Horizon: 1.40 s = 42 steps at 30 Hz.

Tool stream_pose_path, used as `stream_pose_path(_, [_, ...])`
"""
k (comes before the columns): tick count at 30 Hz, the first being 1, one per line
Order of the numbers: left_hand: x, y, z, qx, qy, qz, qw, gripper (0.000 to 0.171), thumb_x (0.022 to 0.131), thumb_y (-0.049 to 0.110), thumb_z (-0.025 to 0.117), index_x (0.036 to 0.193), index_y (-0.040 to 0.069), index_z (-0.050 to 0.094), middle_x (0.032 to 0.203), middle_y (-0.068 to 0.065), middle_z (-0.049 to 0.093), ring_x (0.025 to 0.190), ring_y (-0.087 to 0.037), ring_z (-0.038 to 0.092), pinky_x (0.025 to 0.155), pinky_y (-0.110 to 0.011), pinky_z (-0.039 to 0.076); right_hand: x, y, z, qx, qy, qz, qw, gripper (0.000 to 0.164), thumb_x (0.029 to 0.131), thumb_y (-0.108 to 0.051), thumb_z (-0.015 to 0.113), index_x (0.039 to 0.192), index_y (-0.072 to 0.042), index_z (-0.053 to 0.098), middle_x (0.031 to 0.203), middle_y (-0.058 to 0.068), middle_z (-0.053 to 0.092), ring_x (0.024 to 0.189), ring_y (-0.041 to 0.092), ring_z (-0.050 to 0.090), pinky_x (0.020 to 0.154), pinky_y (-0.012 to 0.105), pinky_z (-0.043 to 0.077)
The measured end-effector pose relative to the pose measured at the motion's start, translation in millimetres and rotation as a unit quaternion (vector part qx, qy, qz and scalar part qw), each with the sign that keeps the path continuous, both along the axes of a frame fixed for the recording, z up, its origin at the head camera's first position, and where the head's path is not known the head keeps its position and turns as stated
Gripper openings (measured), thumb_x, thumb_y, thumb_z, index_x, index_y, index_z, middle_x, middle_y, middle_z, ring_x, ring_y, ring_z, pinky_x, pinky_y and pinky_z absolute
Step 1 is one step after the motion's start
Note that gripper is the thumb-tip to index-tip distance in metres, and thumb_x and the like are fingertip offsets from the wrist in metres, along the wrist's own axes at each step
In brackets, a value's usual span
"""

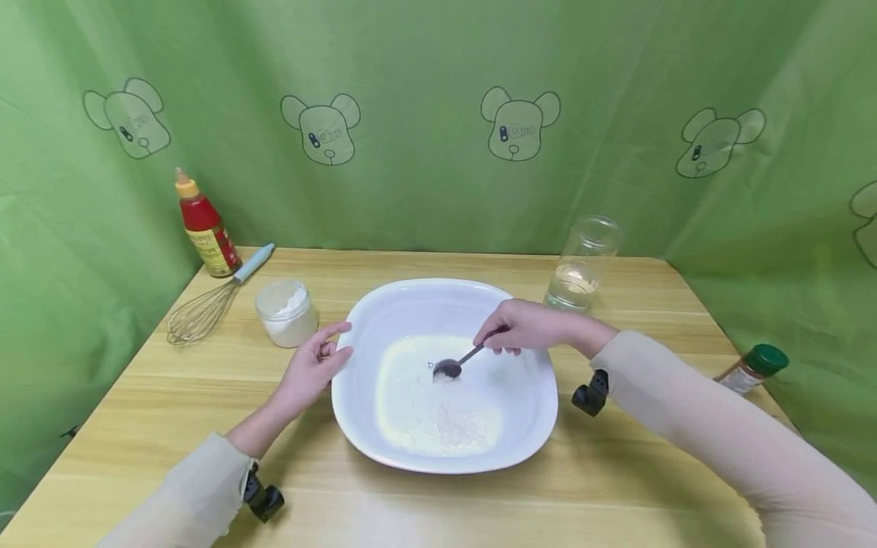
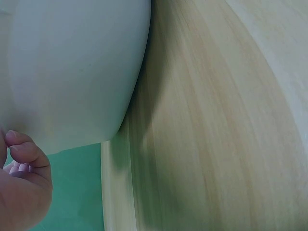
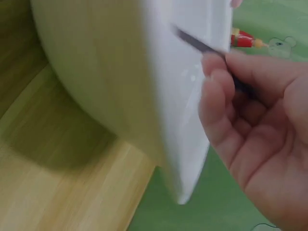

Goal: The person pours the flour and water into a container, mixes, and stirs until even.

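A white basin [image 1: 363, 411] sits on the table, with a little whitish, wet-looking matter spread over its bottom. My left hand [image 1: 317, 369] holds the basin's rim at its left side; in the left wrist view its curled fingers [image 2: 26, 153] are against the outer wall. Over the basin's right part, my right hand [image 1: 521, 326] pinches a small dark spoon [image 1: 448, 369] by the handle. The spoon's bowl points down and left, low inside the basin, with some white stuff at it. The right wrist view shows the handle [image 3: 197, 44] between thumb and fingers.
Left of the basin stand a jar of white powder [image 1: 288, 323], a whisk [image 1: 205, 308] with a blue handle, and a red sauce bottle [image 1: 205, 228]. A glass of clear liquid [image 1: 575, 281] stands behind my right hand. At the right edge is a green-capped shaker [image 1: 754, 369]. Green curtains [image 1: 425, 198] enclose the table.
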<state>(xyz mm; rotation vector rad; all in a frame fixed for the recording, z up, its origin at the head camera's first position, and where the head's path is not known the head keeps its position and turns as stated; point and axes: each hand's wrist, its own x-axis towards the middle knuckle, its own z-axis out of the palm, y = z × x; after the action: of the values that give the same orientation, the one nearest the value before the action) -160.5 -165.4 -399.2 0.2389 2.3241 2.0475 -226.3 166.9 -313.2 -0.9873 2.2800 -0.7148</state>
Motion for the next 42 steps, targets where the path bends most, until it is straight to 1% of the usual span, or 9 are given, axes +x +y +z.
stream_pose_path(10, [-0.5,0,-0.8,0.007,0.001,0.005,1.0000,0.042,0.091,0.003,0.055,0.131,-0.002,0.044,0.065,-0.002,0.040,0.045,-0.006,0.034,0.040,-0.017,0.028,12.8,-3,3.4,0.018,-0.055,0.072,0.996,0.018,0.088,-0.002,0.057,0.100,-0.002,0.070,0.068,-0.005,0.058,0.057,0.011,0.051,0.051,0.021,0.044])
stream_pose_path(16, [-0.8,0,-0.5,0.010,-0.002,0.002,0.9999,0.042,0.091,0.003,0.054,0.131,-0.002,0.043,0.065,-0.003,0.040,0.046,-0.006,0.035,0.040,-0.017,0.029,1.0,6,1.3,0.003,0.033,0.004,0.999,0.020,0.089,0.001,0.054,0.105,0.003,0.067,0.069,-0.001,0.057,0.054,0.010,0.048,0.047,0.020,0.039])
stream_pose_path(19, [-0.9,0,-0.3,0.012,-0.007,0.001,0.9999,0.042,0.091,0.003,0.054,0.131,-0.002,0.043,0.065,-0.002,0.040,0.046,-0.006,0.035,0.040,-0.017,0.029,-2.6,11,-1.0,0.012,0.042,-0.016,0.999,0.021,0.089,0.001,0.054,0.106,0.003,0.066,0.070,0.004,0.058,0.055,0.008,0.047,0.047,0.020,0.038])
stream_pose_path(25, [-1.1,0,0.0,0.016,-0.007,0.001,0.9999,0.041,0.091,0.003,0.054,0.130,-0.002,0.043,0.065,-0.002,0.040,0.045,-0.006,0.034,0.040,-0.017,0.028,5.8,16,0.8,0.003,-0.054,0.063,0.997,0.019,0.090,-0.005,0.055,0.102,-0.002,0.069,0.070,0.005,0.060,0.055,0.007,0.049,0.046,0.019,0.040])
stream_pose_path(27, [-1.1,0,0.0,0.016,-0.005,-0.001,0.9999,0.041,0.091,0.002,0.054,0.130,-0.002,0.043,0.065,-0.002,0.040,0.045,-0.006,0.034,0.040,-0.017,0.028,6.9,17,1.3,-0.005,-0.068,0.060,0.996,0.018,0.090,-0.005,0.055,0.102,-0.002,0.069,0.070,0.006,0.060,0.055,0.007,0.050,0.046,0.019,0.040])
stream_pose_path(31, [-0.8,0,-0.2,0.018,-0.003,-0.003,0.9998,0.041,0.091,0.002,0.054,0.130,-0.003,0.043,0.064,-0.002,0.040,0.045,-0.006,0.034,0.040,-0.017,0.028,0.8,20,1.0,-0.020,-0.001,-0.011,1.000,0.019,0.090,-0.002,0.055,0.104,0.002,0.067,0.070,0.009,0.059,0.054,0.011,0.049,0.046,0.020,0.040])
stream_pose_path(35, [-0.5,0,-0.6,0.018,-0.005,-0.001,0.9998,0.041,0.091,0.002,0.054,0.130,-0.002,0.044,0.065,-0.002,0.040,0.045,-0.006,0.034,0.040,-0.017,0.028,-9.6,23,-2.3,0.002,0.092,-0.070,0.993,0.020,0.090,-0.001,0.055,0.107,0.003,0.066,0.071,0.007,0.060,0.050,0.010,0.044,0.044,0.021,0.037])
stream_pose_path(38, [-0.4,0,-0.5,0.016,-0.005,-0.001,0.9999,0.041,0.091,0.003,0.055,0.130,-0.002,0.044,0.065,-0.002,0.040,0.045,-0.006,0.034,0.040,-0.017,0.028,-12.1,24,-3.7,0.020,0.121,-0.068,0.990,0.020,0.088,0.000,0.057,0.105,0.002,0.068,0.073,0.005,0.063,0.050,0.009,0.042,0.045,0.021,0.037])
stream_pose_path(42, [-0.2,0,-0.2,0.014,-0.004,-0.003,0.9999,0.042,0.091,0.003,0.055,0.131,-0.002,0.043,0.065,-0.003,0.040,0.045,-0.006,0.034,0.040,-0.017,0.028,-4.7,22,-1.1,0.021,0.077,-0.026,0.996,0.019,0.087,0.000,0.058,0.103,-0.001,0.069,0.074,0.003,0.064,0.053,0.009,0.047,0.046,0.020,0.038])
